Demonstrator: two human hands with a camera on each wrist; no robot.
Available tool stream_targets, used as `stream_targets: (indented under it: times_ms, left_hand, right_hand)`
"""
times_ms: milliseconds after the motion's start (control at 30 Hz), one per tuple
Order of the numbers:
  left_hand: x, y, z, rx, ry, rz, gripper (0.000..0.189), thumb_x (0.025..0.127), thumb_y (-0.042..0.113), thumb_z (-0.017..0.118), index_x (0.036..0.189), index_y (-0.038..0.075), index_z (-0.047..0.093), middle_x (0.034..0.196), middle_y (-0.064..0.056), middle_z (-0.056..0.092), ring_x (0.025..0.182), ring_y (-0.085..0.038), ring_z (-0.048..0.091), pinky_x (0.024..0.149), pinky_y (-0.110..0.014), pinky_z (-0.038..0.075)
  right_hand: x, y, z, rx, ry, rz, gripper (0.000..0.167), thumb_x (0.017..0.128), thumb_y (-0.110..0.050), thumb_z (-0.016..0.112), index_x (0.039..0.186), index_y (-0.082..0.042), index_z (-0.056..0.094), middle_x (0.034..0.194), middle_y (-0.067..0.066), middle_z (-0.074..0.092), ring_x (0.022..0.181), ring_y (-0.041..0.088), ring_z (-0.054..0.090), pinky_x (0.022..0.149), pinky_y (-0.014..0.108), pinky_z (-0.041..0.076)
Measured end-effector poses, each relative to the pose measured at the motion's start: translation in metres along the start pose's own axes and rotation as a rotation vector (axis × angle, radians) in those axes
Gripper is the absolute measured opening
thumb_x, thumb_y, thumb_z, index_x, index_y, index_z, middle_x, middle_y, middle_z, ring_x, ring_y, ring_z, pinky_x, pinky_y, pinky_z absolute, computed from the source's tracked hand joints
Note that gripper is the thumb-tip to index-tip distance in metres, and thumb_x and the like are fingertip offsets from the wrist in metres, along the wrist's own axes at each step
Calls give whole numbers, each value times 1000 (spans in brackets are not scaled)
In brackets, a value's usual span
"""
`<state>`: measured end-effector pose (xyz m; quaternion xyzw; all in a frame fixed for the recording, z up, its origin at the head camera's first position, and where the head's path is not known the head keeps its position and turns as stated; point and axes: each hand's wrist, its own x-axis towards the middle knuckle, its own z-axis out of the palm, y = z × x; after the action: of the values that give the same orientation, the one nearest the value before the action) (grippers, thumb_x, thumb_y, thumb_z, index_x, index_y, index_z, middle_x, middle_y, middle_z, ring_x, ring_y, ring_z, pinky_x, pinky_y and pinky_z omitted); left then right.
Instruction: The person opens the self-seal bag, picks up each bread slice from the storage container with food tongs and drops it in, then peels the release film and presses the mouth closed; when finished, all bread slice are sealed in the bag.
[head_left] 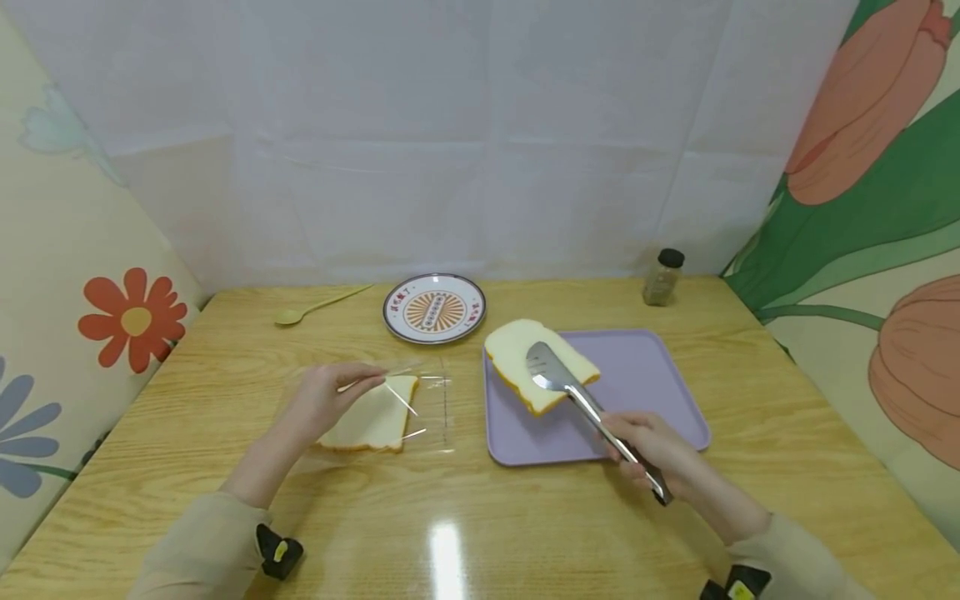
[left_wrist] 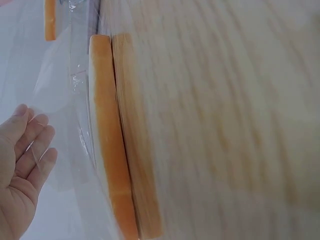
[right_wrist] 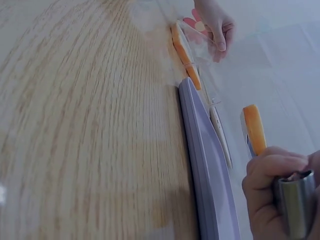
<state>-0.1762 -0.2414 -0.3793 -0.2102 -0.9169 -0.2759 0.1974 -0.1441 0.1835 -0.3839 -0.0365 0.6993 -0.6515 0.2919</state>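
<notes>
In the head view my right hand (head_left: 651, 450) grips metal tongs (head_left: 592, 408), whose jaws hold a slice of bread (head_left: 510, 350) above the left part of a purple tray (head_left: 637, 358). My left hand (head_left: 333, 398) pinches the upper film of a clear plastic bag (head_left: 435, 408) between thumb and fingers, lifting it. A second bread slice (head_left: 375, 417) lies inside that bag on the table, its orange crust (left_wrist: 107, 135) showing in the left wrist view. The right wrist view shows the lifted slice (right_wrist: 254, 129) upright in the air beyond my right hand, clear of the tray.
Behind the bag stands a round patterned plate (head_left: 435, 308). A gold spoon (head_left: 292, 317) lies at the back left of the wooden table (head_left: 375, 525). Toward the back right is a small black-lidded jar (head_left: 663, 279). A white cloth (head_left: 450, 167) hangs behind the table.
</notes>
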Motion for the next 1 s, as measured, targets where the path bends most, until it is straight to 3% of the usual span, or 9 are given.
stream_targets:
  times_ms: [333,500,633,1000]
  left_hand:
    - [0,-1,0,-23,-6,-8,15,83,4,69,98,3,74,94,-13,73,88,-31,70,74,-44,56]
    - [-1,-1,0,-13,-4,-16,16,83,6,69,99,4,74,95,-12,73,88,-30,70,73,-44,57]
    - [-1,-1,-1,0,-9,-30,17,84,8,69,100,7,74,96,-11,73,89,-29,70,74,-43,57]
    - [-3,-2,-3,6,12,-3,16,83,8,70,98,7,74,93,-11,74,86,-28,71,71,-41,58]
  right_hand:
    - [10,-6,6,-146,-29,-14,38,96,-36,52,81,-1,52,61,-3,51,37,3,34,32,18,30]
    - [20,-9,11,-208,-21,-20,39,96,-31,52,88,8,52,59,-2,50,36,3,34,33,18,29]
    - [28,-13,16,-245,-60,-38,41,95,-27,53,94,14,53,58,-1,50,36,3,34,32,17,29]
    - [49,-20,18,-430,-105,-82,40,95,-30,55,88,9,60,54,-2,51,33,5,32,31,19,27]
